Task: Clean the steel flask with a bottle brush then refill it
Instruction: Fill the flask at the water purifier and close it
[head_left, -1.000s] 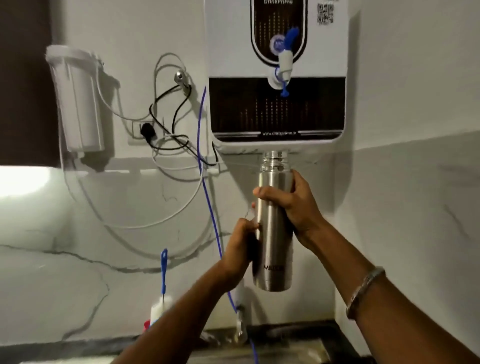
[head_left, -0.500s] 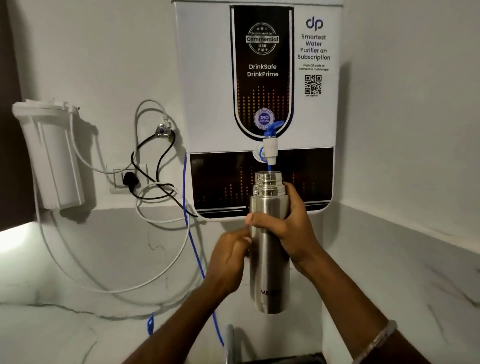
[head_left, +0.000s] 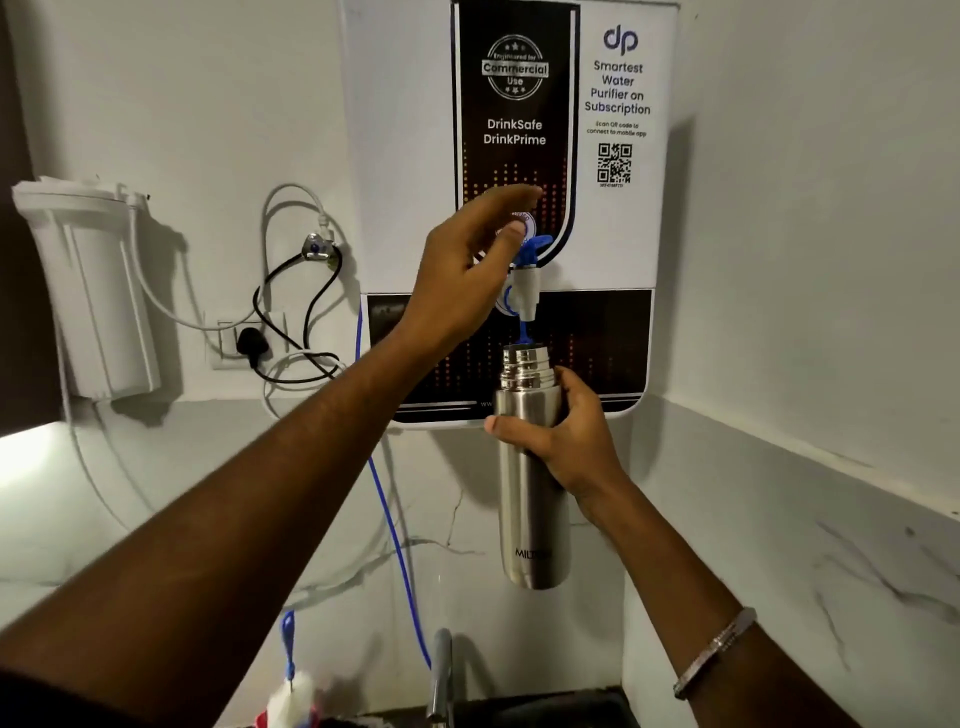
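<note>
The left hand has left the flask's side and now reaches up at centre frame, fingers loosely spread, thumb at the blue tap lever. Just right and below, the right hand grips the steel flask upright, its open mouth directly under the spout.
</note>
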